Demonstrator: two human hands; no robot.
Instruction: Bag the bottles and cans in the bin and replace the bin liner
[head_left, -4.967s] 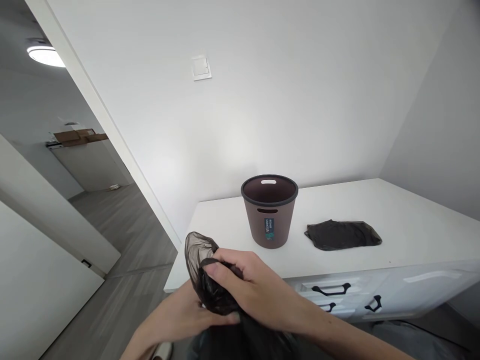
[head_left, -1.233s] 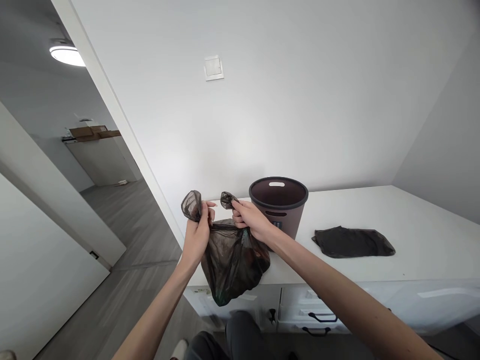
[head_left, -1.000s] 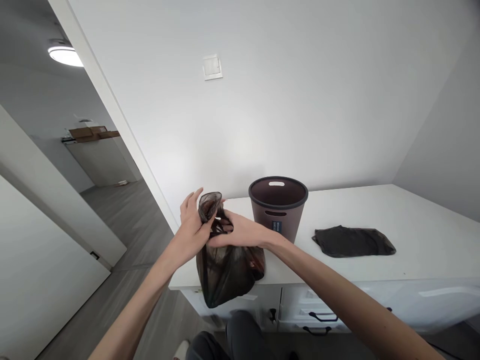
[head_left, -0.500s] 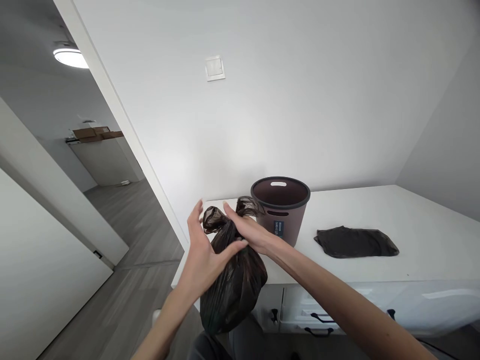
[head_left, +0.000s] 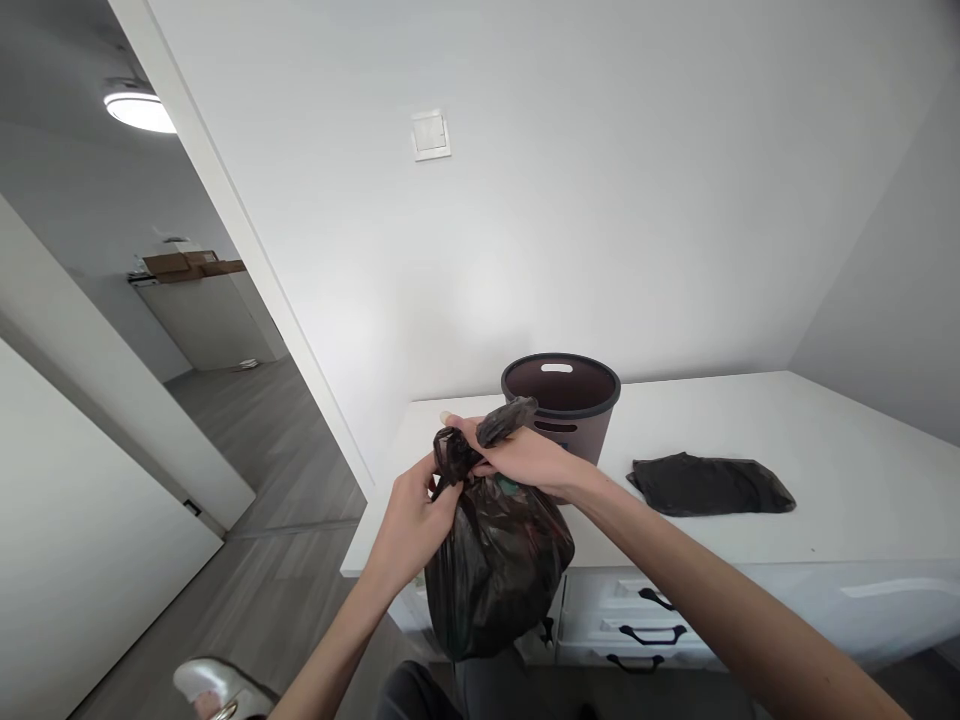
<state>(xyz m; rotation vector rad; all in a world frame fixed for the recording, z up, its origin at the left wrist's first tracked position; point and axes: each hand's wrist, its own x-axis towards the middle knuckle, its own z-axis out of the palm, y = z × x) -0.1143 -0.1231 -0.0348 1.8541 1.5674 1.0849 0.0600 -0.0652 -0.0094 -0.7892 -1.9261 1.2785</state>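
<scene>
A full black plastic bag [head_left: 499,570] hangs in front of the white cabinet's edge, its gathered neck between my two hands. My left hand [head_left: 420,515] pinches the neck from the left, thumb and fingers closed on the plastic. From the right, my right hand [head_left: 517,452] grips the bag's top, with a twisted end of plastic sticking out over its back. Behind it stands a brownish-purple bin [head_left: 592,432] with a dark rim, partly hidden by my right hand. A folded black bag [head_left: 709,485] lies flat to the right of the bin.
The white cabinet top [head_left: 675,415] runs along the wall, with black-handled drawers [head_left: 652,635] below. A light switch [head_left: 430,135] is on the wall. At left are a door [head_left: 82,520] and an opening to another room. A foot in a silvery shoe [head_left: 221,690] shows at the bottom left.
My left hand has moved right and closed from spread fingers onto the bag's neck. The bag has swung slightly right, and its loose top end now lies over my right hand.
</scene>
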